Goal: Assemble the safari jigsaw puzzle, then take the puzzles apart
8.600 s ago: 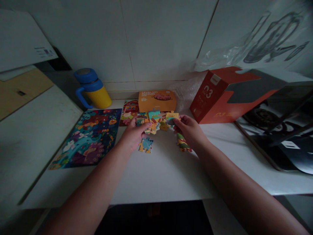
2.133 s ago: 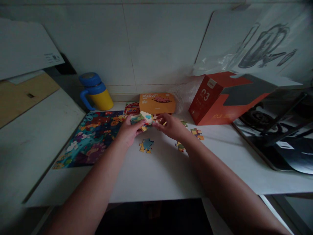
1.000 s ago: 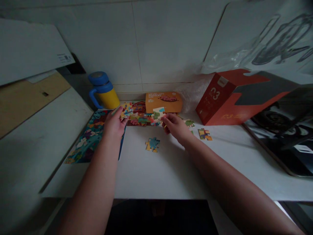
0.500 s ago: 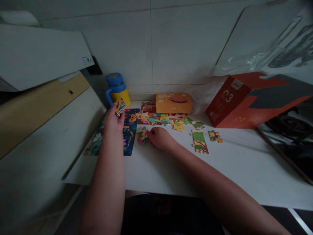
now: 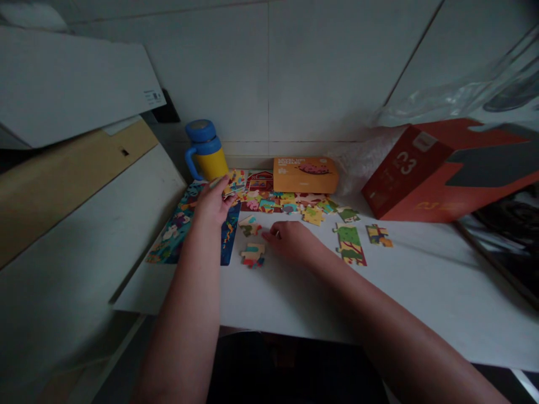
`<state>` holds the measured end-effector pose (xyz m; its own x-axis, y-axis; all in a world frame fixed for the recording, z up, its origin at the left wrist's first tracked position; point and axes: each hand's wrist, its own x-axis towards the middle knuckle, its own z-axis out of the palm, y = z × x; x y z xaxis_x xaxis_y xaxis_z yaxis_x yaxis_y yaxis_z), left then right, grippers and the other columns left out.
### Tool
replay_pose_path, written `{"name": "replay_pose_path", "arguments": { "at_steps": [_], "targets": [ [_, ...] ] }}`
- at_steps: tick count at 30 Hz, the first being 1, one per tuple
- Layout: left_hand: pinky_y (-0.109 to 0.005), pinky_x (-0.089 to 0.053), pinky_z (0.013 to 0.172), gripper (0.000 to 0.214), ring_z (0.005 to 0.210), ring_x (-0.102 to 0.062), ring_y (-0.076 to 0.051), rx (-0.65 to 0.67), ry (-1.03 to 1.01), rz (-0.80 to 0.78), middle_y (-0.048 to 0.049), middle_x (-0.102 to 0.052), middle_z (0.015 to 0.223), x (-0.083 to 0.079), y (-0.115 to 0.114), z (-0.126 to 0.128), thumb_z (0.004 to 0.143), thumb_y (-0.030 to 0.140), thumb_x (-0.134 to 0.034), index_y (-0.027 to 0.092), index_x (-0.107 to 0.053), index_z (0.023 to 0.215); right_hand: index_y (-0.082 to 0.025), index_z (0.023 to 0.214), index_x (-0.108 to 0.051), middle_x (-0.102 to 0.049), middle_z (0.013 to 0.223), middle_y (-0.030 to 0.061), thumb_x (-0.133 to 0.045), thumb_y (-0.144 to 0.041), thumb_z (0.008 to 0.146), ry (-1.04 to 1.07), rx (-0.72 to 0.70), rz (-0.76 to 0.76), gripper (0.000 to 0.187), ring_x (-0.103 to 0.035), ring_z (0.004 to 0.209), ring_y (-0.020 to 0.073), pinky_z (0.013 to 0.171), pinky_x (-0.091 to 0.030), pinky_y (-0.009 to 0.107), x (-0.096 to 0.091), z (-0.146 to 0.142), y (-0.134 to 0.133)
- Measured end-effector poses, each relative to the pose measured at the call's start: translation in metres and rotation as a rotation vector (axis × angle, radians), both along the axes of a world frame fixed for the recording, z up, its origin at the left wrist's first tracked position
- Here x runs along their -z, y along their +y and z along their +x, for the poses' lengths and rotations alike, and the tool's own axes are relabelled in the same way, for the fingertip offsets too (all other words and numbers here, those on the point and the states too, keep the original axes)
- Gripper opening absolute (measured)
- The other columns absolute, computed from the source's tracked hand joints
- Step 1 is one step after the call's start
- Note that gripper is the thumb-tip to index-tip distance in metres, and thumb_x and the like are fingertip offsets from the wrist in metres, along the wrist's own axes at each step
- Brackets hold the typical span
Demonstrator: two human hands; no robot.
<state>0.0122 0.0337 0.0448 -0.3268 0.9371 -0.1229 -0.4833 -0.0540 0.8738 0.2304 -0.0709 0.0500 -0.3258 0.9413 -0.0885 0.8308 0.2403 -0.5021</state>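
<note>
Now, from my end of the feed, I see the left hand (image 5: 214, 203) gripping a few puzzle pieces (image 5: 237, 182) near the blue and yellow jug (image 5: 210, 160). The right hand (image 5: 290, 238) sits low over the white table (image 5: 295, 303), fingertips just beside a loose piece (image 5: 251, 229); I can't tell whether they pinch anything. A second piece (image 5: 253, 255) lies nearer the camera.
</note>
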Motion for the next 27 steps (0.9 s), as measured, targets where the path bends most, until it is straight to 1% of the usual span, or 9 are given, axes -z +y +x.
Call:
{"name": "replay_pose_path", "arguments": {
  "at_steps": [3,5,7,9,12,14,16,21,27],
  "targets": [
    [-0.027,-0.056,0.066,0.043,0.082,-0.073,-0.018,0.161,0.131,-0.001,-0.0026,-0.078,0.098,0.0,-0.01,0.018,0.067,0.025,-0.095,0.022,-0.07,0.103,-0.021,0.104,-0.071,-0.076,0.084,0.0065,-0.051,-0.054,0.105,0.271,0.166,0.102,0.038,-0.069,0.071,0.0183,0.065,-0.044,0.028,0.006,0.002,0.004],
    [-0.028,-0.057,0.066,0.056,0.084,-0.074,-0.021,0.26,0.195,0.019,-0.0042,-0.078,0.099,0.002,-0.017,0.032,0.063,0.029,-0.098,0.022,-0.068,0.11,-0.022,0.116,-0.063,-0.076,0.093,0.005,-0.056,-0.06,0.101,0.512,0.248,0.065,0.041,-0.069,0.066,0.0157,0.063,-0.049,0.027,0.012,0.005,0.009],
    [-0.028,-0.057,0.068,0.062,0.087,-0.074,-0.021,0.333,0.27,0.046,-0.0045,-0.078,0.102,0.006,-0.023,0.046,0.06,0.03,-0.1,0.023,-0.067,0.113,-0.023,0.121,-0.055,-0.074,0.103,0.0048,-0.067,-0.063,0.093,0.762,0.322,-0.042,0.05,-0.069,0.061,0.0141,0.058,-0.053,0.028,0.018,0.007,0.013],
    [-0.026,-0.057,0.072,0.062,0.089,-0.073,-0.019,0.397,0.331,0.073,-0.0039,-0.077,0.104,0.008,-0.029,0.056,0.061,0.031,-0.1,0.023,-0.068,0.113,-0.024,0.116,-0.051,-0.071,0.103,0.0031,-0.078,-0.061,0.085,0.985,0.395,-0.148,0.054,-0.07,0.061,0.0142,0.056,-0.057,0.029,0.024,0.007,0.018],
    [-0.025,-0.055,0.07,0.051,0.088,-0.073,-0.018,0.495,0.353,0.055,-0.0041,-0.077,0.106,0.009,-0.034,0.061,0.068,0.036,-0.097,0.024,-0.07,0.11,-0.025,0.103,-0.05,-0.069,0.09,-0.0022,-0.088,-0.052,0.077,1.226,0.492,-0.244,0.053,-0.068,0.06,0.0127,0.059,-0.061,0.029,0.029,0.008,0.026],
    [-0.025,-0.056,0.066,0.044,0.086,-0.072,-0.019,0.518,0.32,0.006,-0.0048,-0.076,0.105,0.007,-0.034,0.06,0.074,0.036,-0.093,0.024,-0.071,0.11,-0.024,0.096,-0.052,-0.067,0.083,-0.0044,-0.091,-0.048,0.074,1.326,0.525,-0.28,0.051,-0.065,0.058,0.0107,0.06,-0.061,0.028,0.029,0.009,0.03],
    [-0.027,-0.058,0.064,0.035,0.086,-0.073,-0.02,0.507,0.256,-0.026,-0.0059,-0.076,0.105,0.003,-0.033,0.057,0.078,0.029,-0.088,0.023,-0.072,0.109,-0.023,0.09,-0.053,-0.066,0.079,-0.0052,-0.093,-0.046,0.071,1.386,0.541,-0.311,0.049,-0.064,0.058,0.0097,0.06,-0.06,0.026,0.028,0.011,0.032],
    [-0.036,-0.066,0.072,0.029,0.087,-0.075,-0.021,0.513,0.113,-0.029,-0.0088,-0.077,0.106,-0.007,-0.03,0.045,0.082,0.011,-0.07,0.018,-0.073,0.109,-0.022,0.087,-0.056,-0.065,0.076,-0.005,-0.093,-0.042,0.071,1.449,0.561,-0.367,0.045,-0.063,0.062,0.0093,0.058,-0.057,0.022,0.028,0.013,0.034],
    [-0.033,-0.066,0.072,0.046,0.092,-0.075,-0.021,0.615,0.169,-0.002,-0.0094,-0.074,0.121,-0.006,-0.034,0.041,0.081,0.011,-0.081,0.022,-0.07,0.124,-0.018,0.089,-0.068,-0.071,0.088,-0.0003,-0.089,-0.032,0.079,1.497,0.476,-0.479,0.026,-0.062,0.066,0.0076,0.063,-0.058,0.019,0.026,0.011,0.031]
  ]
}}
